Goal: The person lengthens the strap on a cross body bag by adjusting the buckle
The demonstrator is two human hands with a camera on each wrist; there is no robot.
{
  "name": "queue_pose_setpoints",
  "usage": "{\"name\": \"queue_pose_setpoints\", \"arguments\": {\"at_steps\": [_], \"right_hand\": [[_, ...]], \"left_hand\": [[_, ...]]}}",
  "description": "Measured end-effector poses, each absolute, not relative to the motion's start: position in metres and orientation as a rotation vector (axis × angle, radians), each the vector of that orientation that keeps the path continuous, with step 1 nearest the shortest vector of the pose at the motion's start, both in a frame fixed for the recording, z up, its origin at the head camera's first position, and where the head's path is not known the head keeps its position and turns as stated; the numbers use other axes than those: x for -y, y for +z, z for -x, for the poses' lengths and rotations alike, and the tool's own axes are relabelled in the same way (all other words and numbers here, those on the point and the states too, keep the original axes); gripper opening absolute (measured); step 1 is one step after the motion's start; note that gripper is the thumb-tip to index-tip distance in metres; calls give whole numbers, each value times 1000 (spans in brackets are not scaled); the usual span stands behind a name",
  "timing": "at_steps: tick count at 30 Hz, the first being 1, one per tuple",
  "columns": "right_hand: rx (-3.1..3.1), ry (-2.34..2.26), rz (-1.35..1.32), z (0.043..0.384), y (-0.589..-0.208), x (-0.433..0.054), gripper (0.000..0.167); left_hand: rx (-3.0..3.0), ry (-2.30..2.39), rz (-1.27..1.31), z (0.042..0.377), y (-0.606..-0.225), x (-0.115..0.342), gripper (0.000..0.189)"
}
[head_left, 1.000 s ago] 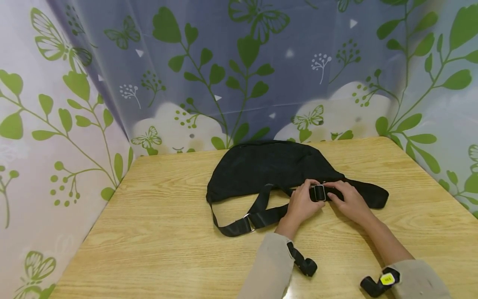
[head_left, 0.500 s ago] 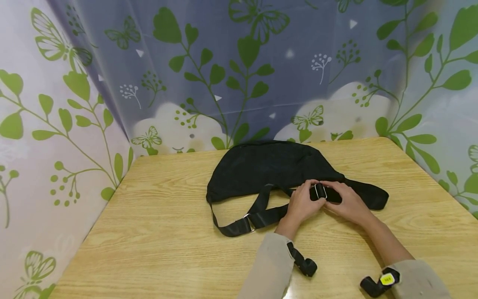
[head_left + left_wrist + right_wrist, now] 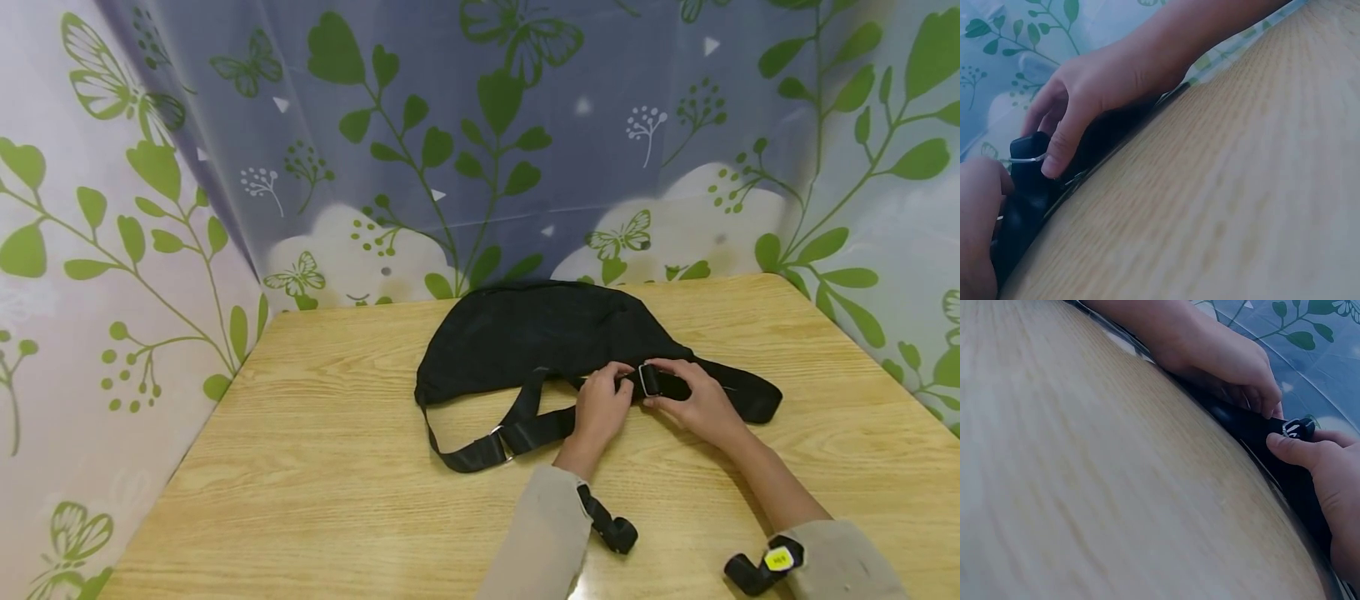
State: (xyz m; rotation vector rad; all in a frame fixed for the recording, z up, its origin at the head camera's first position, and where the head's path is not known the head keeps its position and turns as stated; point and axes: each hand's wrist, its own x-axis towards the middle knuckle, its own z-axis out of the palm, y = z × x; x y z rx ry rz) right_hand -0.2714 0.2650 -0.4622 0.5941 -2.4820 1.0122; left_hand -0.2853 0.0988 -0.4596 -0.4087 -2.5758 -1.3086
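A black waist bag (image 3: 540, 333) lies flat near the back of the table, its strap (image 3: 468, 457) looped in front. My right hand (image 3: 705, 408) pinches the metal slide buckle (image 3: 648, 380) on the strap, thumb at the near edge and fingers at the far edge. Just left of it, my left hand (image 3: 602, 406) grips the strap with bent fingers. In the left wrist view the buckle's metal bar (image 3: 1027, 159) shows beside the right thumb. The right wrist view has the buckle (image 3: 1292, 428) standing up between right thumb and fingers.
The wooden table (image 3: 315, 500) meets a printed fabric backdrop (image 3: 420, 125) right behind the bag. A metal ring (image 3: 502, 443) sits on the strap's left part. The strap's wide end (image 3: 753, 396) reaches out to the right. Black bands (image 3: 611, 525) hang at both sleeves.
My left hand has drawn slightly left, away from the buckle, onto the strap. My right thumb and fingers have closed on the buckle, which has tilted and shifted a little right.
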Motion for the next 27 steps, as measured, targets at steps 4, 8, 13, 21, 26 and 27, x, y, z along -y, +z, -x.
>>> {"name": "queue_pose_setpoints", "arguments": {"at_steps": [4,8,13,21,26,27], "right_hand": [[2478,1091,-531,270,-461,-265,56],[2477,1138,-503,270,-461,-266,56],[2498,1157,-520,271,-462,-268,56],[2504,1147,-568,271,-461,-267,56],[2473,1139,-531,271,-461,-266,56],[2467,1141,-520,271,-461,-266,56]], "left_hand": [[2555,-1265,354,286,-458,-99,15],[2544,-1257,351,286,-458,-99,14],[2539,-1250,400,286,-458,-99,14],[2547,-1271,452,286,-457,-98,15],[2537,-1227,407,286,-458,-98,15],[2535,-1212,395,285,-458,-98,15]]}}
